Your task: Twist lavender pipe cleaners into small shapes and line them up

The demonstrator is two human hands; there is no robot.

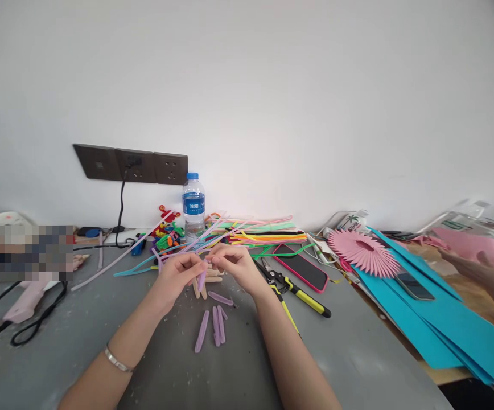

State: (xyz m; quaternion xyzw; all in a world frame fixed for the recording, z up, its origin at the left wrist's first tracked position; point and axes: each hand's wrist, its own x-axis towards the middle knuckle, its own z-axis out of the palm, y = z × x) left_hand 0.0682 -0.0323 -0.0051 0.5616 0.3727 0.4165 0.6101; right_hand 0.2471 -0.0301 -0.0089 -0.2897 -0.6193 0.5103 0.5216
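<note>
My left hand (178, 277) and my right hand (237, 267) meet above the grey table, fingertips pinched close together. A short purple fuzzy strip (202, 281) hangs from the fingers of my left hand. What my right fingertips pinch is too small to make out. Beige folded strips (213, 279) lie just behind and below the fingers. Nearer to me, several folded purple pieces (202, 331) rest on the table. Long purple, blue and other coloured pipe cleaners (268, 238) spread out behind my hands.
A water bottle (193, 205) stands by the wall. Yellow-black pliers (302, 296) and a pink-edged phone (304, 269) lie right of my hands. A hot glue gun (25, 302) with its cord is at left. Farther right are blue sheets (418, 319), a pink paper fan (364, 253) and another person's hands.
</note>
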